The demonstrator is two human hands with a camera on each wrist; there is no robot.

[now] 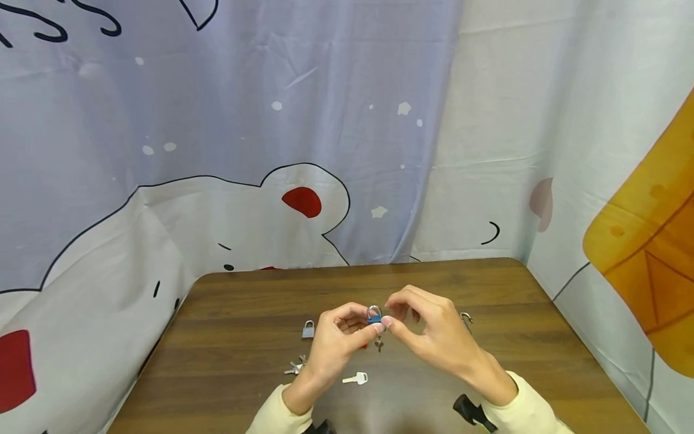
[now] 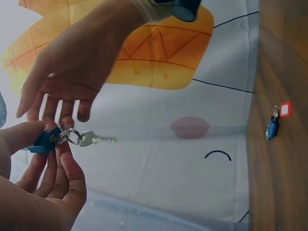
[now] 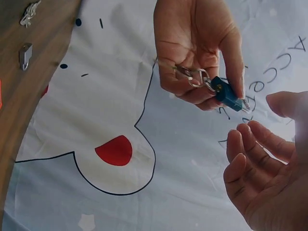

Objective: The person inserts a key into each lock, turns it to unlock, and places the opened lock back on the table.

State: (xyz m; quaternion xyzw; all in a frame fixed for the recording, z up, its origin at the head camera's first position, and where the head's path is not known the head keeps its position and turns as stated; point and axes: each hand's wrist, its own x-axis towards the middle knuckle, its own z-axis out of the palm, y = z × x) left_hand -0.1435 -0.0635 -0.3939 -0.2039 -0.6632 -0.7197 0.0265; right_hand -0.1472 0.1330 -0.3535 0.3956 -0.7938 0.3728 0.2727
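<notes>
Pinching the blue padlock by its body, the left hand holds it above the tabletop; the right hand, thumb and fingers apart, is just beside it. A steady grip leaving keyhole and shackle uncovered should serve best. At right, a red-bordered tag is unreadable; letters on the far curtain partly read "Acce".

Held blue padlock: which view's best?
Right wrist: the blue padlock shows most of its body plus the shackle, close up. Head view shows it far smaller, shackle upright, body partly covered. Left wrist view shows its body, but the left hand covers part and the shackle is hard to make out.
</notes>
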